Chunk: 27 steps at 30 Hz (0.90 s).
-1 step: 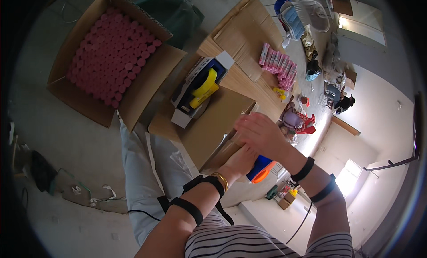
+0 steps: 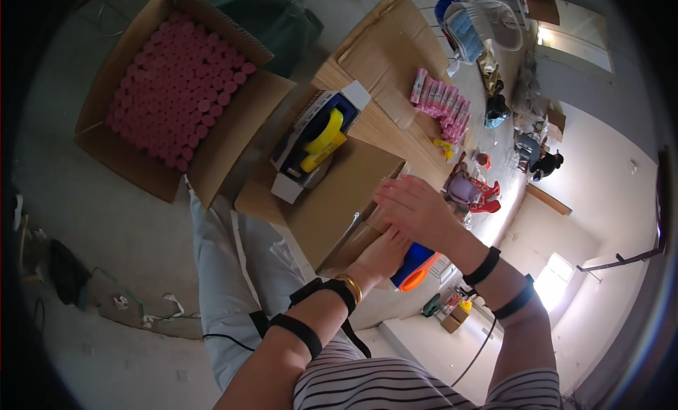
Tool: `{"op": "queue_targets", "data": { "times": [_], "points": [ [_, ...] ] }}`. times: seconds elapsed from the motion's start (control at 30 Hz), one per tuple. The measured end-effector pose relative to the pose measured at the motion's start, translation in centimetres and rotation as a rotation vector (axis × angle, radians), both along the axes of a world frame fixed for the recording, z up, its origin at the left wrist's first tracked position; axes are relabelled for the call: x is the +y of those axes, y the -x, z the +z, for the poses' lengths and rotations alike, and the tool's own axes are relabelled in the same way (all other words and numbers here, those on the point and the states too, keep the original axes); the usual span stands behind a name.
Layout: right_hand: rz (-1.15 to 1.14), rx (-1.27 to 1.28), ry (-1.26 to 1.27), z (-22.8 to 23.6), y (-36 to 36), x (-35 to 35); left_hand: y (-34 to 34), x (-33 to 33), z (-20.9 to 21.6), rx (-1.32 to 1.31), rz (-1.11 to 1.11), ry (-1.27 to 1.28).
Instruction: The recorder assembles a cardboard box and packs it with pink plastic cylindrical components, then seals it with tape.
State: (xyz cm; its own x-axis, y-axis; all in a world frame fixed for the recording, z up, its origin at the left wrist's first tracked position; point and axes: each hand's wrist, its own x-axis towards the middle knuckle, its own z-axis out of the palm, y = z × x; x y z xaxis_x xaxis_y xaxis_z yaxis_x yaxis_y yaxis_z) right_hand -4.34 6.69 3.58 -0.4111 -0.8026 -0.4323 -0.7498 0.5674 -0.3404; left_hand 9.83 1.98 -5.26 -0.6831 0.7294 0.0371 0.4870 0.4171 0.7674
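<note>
Closed cardboard box (image 2: pixel 339 198) rests on the lap, a tape dispenser (image 2: pixel 314 145) on its far end. Right hand (image 2: pixel 417 209) lies flat, fingers together, on the box's near edge. Left hand (image 2: pixel 381 254) presses the near side; fingers hidden, grip cannot be told. Blue-orange object (image 2: pixel 415 265) mostly hidden behind it.

One head-worn fisheye view, we look steeply down from above our own lap, close over the left hand (image 2: pixel 381 254) and right hand (image 2: pixel 417 211) at the cardboard box (image 2: pixel 339 198), forearms entering from the lower edge, floor (image 2: pixel 106 219) bending toward the dark rim, room curving away upper right.
</note>
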Motion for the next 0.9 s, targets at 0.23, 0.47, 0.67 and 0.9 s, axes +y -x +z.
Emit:
{"op": "queue_targets", "data": {
  "times": [0.23, 0.47, 0.67, 0.9],
  "points": [
    [0.020, -0.121, 0.054, -2.1, 2.2, 1.5, 0.8, -0.4, 0.5, 0.151, 0.046, 0.078],
    [0.040, -0.044, -0.025, -2.1, 3.6, 0.6, 0.9, -0.6, 0.5, 0.177, 0.078, 0.109],
    [0.267, -0.169, 0.042, -3.7, -0.1, 0.1, 0.7, 0.6, 0.6, -0.176, -0.168, 0.115],
    [0.177, -0.064, -0.062, -5.4, 3.4, 0.9, 1.6, -0.8, 1.3, 0.227, 0.053, 0.129]
  ]
}}
